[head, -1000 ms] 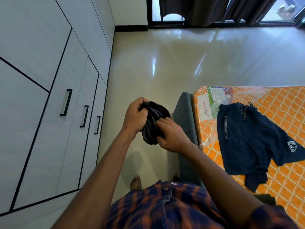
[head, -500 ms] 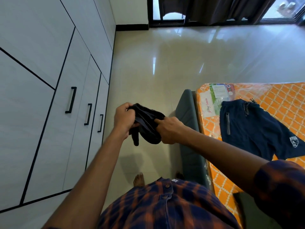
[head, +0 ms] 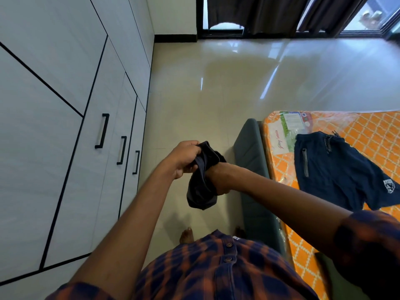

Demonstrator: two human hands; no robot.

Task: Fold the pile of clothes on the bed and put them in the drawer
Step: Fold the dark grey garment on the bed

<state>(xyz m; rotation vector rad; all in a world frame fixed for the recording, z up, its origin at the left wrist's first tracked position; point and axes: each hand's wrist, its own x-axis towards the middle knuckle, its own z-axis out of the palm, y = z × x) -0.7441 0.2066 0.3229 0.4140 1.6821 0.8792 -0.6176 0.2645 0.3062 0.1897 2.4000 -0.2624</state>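
Head view: dark garment [head: 201,191] held between left hand [head: 184,159] and right hand [head: 216,178] fingers [head: 222,191].

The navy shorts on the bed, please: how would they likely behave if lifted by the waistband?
The navy shorts lie flat and creased, so probably floppy, legs dangling. Thin cloth, likely light. The glossy plastic-wrapped mattress may let them slide.

the cabinet [head: 65,148] stands on the left and the bed [head: 368,131] on the right, with the floor [head: 238,94] between them. the shorts [head: 337,169] lie on the bed. over the floor, the left hand [head: 184,159] and right hand [head: 218,180] hold a garment [head: 201,191].
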